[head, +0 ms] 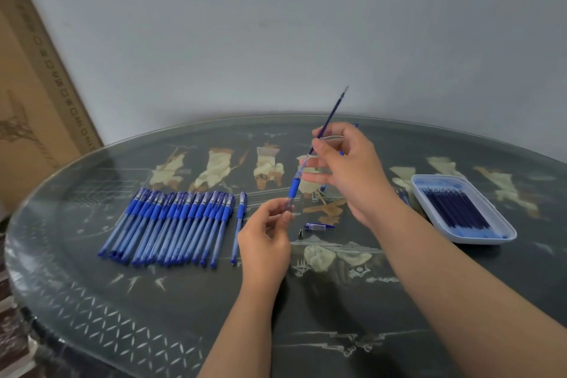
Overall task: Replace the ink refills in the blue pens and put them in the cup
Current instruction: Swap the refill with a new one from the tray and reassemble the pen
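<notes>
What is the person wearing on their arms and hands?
Nothing at all! The left hand and the right hand are both bare, with no gloves, rings, watch or bracelet that I can see. The left arm and the right arm are bare too. No sleeve shows anywhere up to the edge of the picture.

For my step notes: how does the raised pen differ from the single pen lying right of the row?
The raised pen is tilted in the air; the single pen lies flat on the table. The raised pen is uncapped, its refill sticking out; the single pen is capped and closed. Both have clear barrels and blue sleeves.
</notes>
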`<state>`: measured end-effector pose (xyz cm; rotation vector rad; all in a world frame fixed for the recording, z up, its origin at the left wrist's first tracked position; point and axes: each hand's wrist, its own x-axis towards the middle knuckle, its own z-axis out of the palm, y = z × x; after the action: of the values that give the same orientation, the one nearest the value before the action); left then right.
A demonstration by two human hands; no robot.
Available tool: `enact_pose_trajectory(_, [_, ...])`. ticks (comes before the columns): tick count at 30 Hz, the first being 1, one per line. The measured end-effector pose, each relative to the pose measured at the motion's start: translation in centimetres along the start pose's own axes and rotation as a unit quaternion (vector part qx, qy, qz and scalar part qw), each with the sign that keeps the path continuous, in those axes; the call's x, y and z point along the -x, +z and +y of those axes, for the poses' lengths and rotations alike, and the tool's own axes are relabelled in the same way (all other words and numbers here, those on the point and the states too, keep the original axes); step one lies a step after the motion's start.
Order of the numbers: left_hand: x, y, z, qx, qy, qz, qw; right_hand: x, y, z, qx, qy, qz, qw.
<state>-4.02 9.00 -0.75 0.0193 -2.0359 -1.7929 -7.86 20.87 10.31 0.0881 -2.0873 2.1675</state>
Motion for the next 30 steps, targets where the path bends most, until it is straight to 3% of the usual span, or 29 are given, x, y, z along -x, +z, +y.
enact_pose_trajectory(5, [-0.1, 0.0, -0.1, -0.005, 0.004, 0.006, 1.000, 0.2, 0.5, 0.6, 0.219, -0.062, -0.060, 0.972])
enact_pose_trajectory(16, [-0.3, -0.1, -0.5, -0.003, -0.002, 0.015, 1.000, 0.6, -0.6, 3.9, 0.267, -0.051, -0.079, 0.959])
enact_pose_trajectory(19, [-0.3, -0.1, -0.6, -0.006, -0.004, 0.015, 1.000, 1.3, -1.7, 5.9, 0.388, -0.067, -0.078, 0.916])
enact_pose_trajectory(24, [-0.4, 0.0, -0.8, -0.016, -0.007, 0.015, 1.000, 2.2, -2.1, 8.4, 0.533, -0.078, -0.148, 0.830])
enact_pose_trajectory(28, [-0.4, 0.0, -0.7, -0.017, -0.010, 0.016, 1.000, 2.5, -1.5, 9.1, 0.542, -0.090, -0.145, 0.823])
enact_pose_trajectory(30, [-0.4, 0.0, -0.7, -0.017, -0.009, 0.014, 1.000, 2.4, -1.4, 8.8, 0.515, -0.081, -0.136, 0.843])
